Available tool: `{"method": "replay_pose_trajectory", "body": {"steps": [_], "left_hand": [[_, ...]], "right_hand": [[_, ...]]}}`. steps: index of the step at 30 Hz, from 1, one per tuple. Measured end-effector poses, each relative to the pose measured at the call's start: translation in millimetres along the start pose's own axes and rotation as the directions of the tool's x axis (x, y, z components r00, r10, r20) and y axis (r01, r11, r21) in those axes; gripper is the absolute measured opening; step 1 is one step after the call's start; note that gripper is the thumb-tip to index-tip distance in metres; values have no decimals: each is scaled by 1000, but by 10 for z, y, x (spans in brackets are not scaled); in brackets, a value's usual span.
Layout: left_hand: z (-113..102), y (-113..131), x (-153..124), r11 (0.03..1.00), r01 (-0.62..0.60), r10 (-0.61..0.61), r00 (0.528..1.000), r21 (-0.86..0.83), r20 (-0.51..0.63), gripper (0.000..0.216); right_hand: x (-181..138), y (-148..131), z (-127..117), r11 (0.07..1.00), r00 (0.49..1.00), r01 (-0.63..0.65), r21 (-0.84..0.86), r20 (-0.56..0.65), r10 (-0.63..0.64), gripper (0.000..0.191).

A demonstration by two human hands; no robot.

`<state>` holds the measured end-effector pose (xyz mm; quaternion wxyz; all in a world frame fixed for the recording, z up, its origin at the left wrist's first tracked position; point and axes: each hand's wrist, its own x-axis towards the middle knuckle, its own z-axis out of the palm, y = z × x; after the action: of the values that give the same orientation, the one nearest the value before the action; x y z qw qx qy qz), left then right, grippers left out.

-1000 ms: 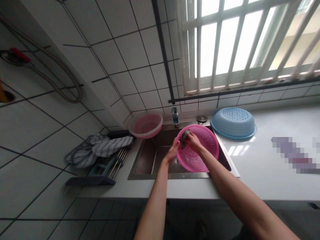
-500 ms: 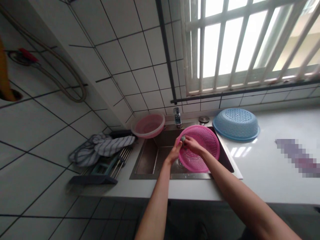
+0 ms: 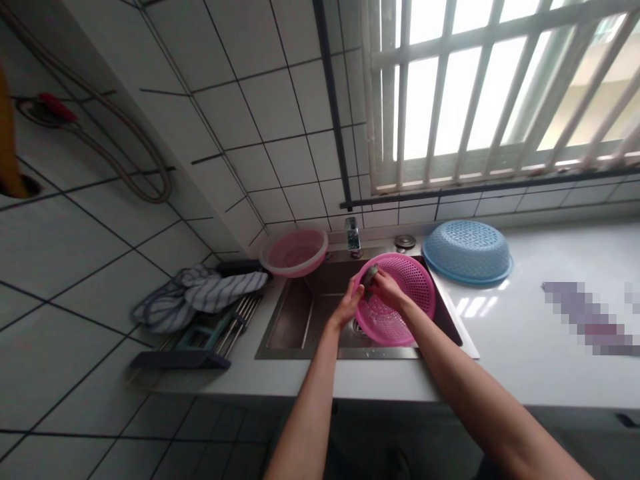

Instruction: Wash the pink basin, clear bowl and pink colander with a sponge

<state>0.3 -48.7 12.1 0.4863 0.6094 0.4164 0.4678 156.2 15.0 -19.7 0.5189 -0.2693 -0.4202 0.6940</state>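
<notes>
A bright pink perforated colander is tilted over the steel sink. My left hand grips its left rim from outside. My right hand is inside the bowl near that rim, fingers closed on a small grey scrubbing pad pressed against the plastic. Both forearms reach in from the bottom of the view.
A pale pink basin sits at the sink's back left corner, beside the tap. A blue colander lies upside down on the white counter to the right. A striped cloth lies on a drying rack at left. Barred window above.
My right hand with the pad has shifted slightly along the colander's left rim. The colander stays tilted over the sink. The camera view has wobbled a little.
</notes>
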Motion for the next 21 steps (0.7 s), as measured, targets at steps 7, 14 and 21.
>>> {"method": "replay_pose_trajectory", "body": {"steps": [7, 14, 21], "left_hand": [[-79, -76, 18, 1000, 15, -14, 999, 18, -52, 74], [17, -56, 11, 995, -83, 80, 996, 53, 43, 91], [-102, -13, -21, 980, 104, -106, 994, -168, -2, 78]], "right_hand": [[-64, 77, 154, 995, 988, -85, -47, 128, 91, 36], [82, -110, -19, 995, 981, 88, 44, -176, -79, 35], [-79, 72, 149, 977, 975, -11, -213, 214, 58, 35]]}}
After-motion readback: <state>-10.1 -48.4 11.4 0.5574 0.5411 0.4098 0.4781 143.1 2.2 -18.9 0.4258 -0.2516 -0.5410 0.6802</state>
